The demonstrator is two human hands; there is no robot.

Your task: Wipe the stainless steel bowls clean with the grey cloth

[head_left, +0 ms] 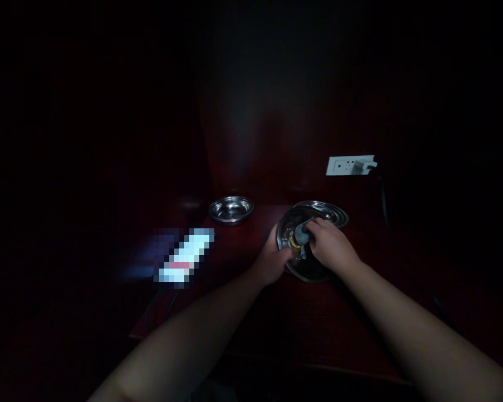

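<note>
Your left hand (272,258) clasps steel dish (285,226) by near-left rim, grip pressed onto it; dish tilted up off table (318,318), centre-right. Your right hand (333,245) bunched over grey cloth (302,233), grip pinching it against dish's inside. Yellow speck beside cloth, too small to identify. Second dish (335,212) just behind, partly hidden by hands. Steel bowl (231,209) well apart to left. Bright pixelated patch (185,257) near bowl, unreadable. Wall socket (343,166) with plug (366,165) behind. Surroundings too dark to make out.
</note>
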